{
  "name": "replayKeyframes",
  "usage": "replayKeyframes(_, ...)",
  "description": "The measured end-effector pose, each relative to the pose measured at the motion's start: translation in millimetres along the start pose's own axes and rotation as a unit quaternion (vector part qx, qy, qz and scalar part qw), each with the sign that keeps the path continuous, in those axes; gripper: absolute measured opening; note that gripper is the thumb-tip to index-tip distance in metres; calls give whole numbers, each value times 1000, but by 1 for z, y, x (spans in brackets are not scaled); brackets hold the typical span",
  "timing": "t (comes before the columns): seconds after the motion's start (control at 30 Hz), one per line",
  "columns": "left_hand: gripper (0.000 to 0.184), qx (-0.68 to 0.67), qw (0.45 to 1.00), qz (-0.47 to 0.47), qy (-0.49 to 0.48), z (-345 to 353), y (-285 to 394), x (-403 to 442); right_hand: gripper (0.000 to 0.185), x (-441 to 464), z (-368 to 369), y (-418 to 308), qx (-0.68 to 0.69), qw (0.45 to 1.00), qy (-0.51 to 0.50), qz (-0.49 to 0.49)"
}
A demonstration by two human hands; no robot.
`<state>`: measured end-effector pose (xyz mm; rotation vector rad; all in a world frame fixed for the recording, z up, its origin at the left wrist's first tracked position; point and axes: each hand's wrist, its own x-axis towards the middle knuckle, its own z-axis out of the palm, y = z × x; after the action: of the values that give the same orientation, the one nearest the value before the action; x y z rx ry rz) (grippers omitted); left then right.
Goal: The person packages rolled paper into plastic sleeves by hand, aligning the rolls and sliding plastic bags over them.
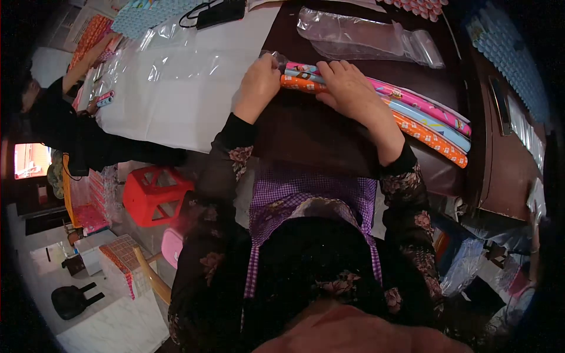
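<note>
Several patterned rolls of wrapping paper [421,106], pink, light blue and orange, lie side by side on the dark table. My right hand [353,91] is over them near their left part, fingers curled around the bundle. At the rolls' left ends, my left hand [259,82] is closed, with a bit of clear plastic [278,59] showing at its fingertips. What its fingers grip beneath is partly hidden. Beyond the rolls, a flat stack of clear plastic sleeves [359,38] rests on the table.
White sheeting [176,88] covers the table's left part, with a black pouch [220,14] at its far edge. Another person [59,123] works at the left. Bundled blue rolls [509,62] and a phone [500,106] are at right. A red stool [154,194] stands below left.
</note>
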<state>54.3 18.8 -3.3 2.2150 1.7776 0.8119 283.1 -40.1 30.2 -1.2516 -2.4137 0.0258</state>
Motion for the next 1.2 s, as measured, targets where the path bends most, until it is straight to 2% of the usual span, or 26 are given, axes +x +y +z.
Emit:
replayKeyframes(0.1, 18, -60, 995, 67, 46, 10, -6, -9, 48, 5, 3, 4, 4, 999, -48, 17)
replayKeyframes(0.13, 20, -57, 997, 48, 4, 3, -2, -16, 47, 5, 15, 8, -11, 1000, -21, 14)
replayKeyframes(0.17, 22, -83, 996, 39, 24, 1, 7, -21, 45, 5, 20, 11, -39, 999, 10, 10)
replayKeyframes(0.23, 23, -82, 997, 8, -5, -2, 16, -23, 42, 9, 15, 13, -32, 998, -21, 42)
replayKeyframes(0.3, 22, -64, 997, 39, -26, -4, 16, -27, 39, 1, 8, 14, -38, 999, 35, 8)
replayKeyframes(0.4, 22, -3, 998, 40, -39, -5, 23, -35, 37, -1, 20, 18, -49, 997, 48, 23)
replayKeyframes(0.53, 22, 14, 997, 52, -46, -9, 35, -36, 34, -4, 25, 16, -50, 996, 72, 17)
replayKeyframes(0.63, 22, -2, 996, 85, -10, -7, 35, -31, 30, -5, 27, 14, -53, 995, 83, 0)
replayKeyframes(0.73, 20, 54, 996, 63, -13, -9, 40, -31, 26, -8, 31, 10, -65, 994, 86, -15)
replayKeyframes(0.8, 18, 49, 990, 129, 36, -9, 37, -28, 24, -9, 32, 5, -71, 994, 81, -20)
replayKeyframes(0.93, 18, 31, 991, 128, 20, -8, 32, -19, 21, -10, 30, -1, -64, 995, 77, -16)
replayKeyframes(1.03, 19, -8, 988, 149, 42, 1, 17, -13, 21, -13, 30, -5, -56, 994, 90, -21)
replayKeyframes(1.2, 22, -60, 995, 65, 49, 1, 12, -8, 21, -11, 26, -6, -33, 996, 81, -11)
